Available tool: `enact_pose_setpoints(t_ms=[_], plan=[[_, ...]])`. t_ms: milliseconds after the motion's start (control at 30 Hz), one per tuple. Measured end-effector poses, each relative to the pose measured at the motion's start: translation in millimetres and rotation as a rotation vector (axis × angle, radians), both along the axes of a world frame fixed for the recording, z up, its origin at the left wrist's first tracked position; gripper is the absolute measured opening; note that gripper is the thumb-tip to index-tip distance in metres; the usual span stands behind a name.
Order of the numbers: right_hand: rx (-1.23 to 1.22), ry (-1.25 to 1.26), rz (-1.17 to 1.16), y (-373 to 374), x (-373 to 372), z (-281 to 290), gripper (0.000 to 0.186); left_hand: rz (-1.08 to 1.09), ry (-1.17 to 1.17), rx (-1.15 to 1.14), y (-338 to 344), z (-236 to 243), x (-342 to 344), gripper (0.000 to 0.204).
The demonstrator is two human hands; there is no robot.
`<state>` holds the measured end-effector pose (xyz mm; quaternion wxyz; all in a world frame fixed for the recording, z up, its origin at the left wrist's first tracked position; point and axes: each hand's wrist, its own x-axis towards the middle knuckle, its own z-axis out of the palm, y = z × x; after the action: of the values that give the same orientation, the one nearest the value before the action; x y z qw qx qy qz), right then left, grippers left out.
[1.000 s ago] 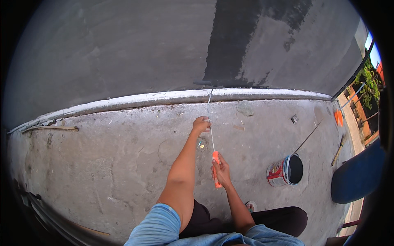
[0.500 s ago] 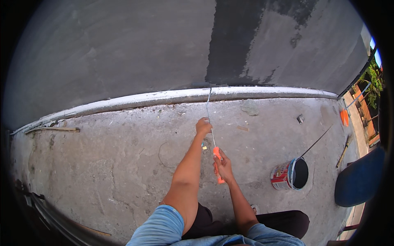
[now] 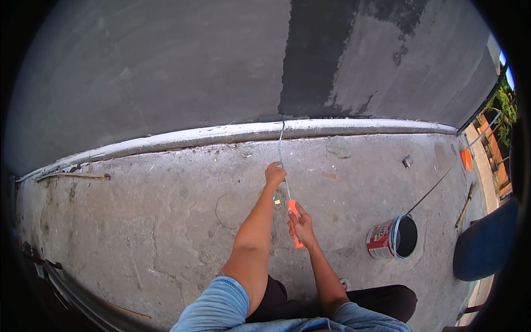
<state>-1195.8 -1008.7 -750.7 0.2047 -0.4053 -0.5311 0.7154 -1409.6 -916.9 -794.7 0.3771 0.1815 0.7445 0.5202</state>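
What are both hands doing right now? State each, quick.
Left hand: closed on the thin metal rod of the paint roller.
Right hand: closed on its orange handle.

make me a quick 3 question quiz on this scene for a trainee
1. True or false: both hands grip the long roller pole.
2. Which hand is on the orange handle? A) left hand B) right hand C) neither
3. Fill in: the paint can stands on the concrete floor to the person's ____.

Key:
1. True: the left hand is higher on the metal shaft, the right hand lower.
2. B
3. right
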Motion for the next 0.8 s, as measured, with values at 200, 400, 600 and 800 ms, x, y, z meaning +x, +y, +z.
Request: enact_pose_setpoints(t_ms=[200, 400, 600, 800], plan=[[0.005, -0.013, -0.019, -3, -4, 4, 0.06, 0.057, 0.068, 0.068, 4, -25, -4, 0.055], [0.015, -0.024, -0.017, -2, -6, 2, 0.06, 0.049, 0.137, 0.054, 9, -43, -8, 0.053], [0.039, 0.017, -0.031, -4, -8, -2, 0.06, 0.027, 0.123, 0.057, 7, -19, -12, 0.047], [0.072, 0.067, -0.041, -16, -12, 20, 0.058, -0.034, -0.091, 0.158, -8, 36, -18, 0.04]])
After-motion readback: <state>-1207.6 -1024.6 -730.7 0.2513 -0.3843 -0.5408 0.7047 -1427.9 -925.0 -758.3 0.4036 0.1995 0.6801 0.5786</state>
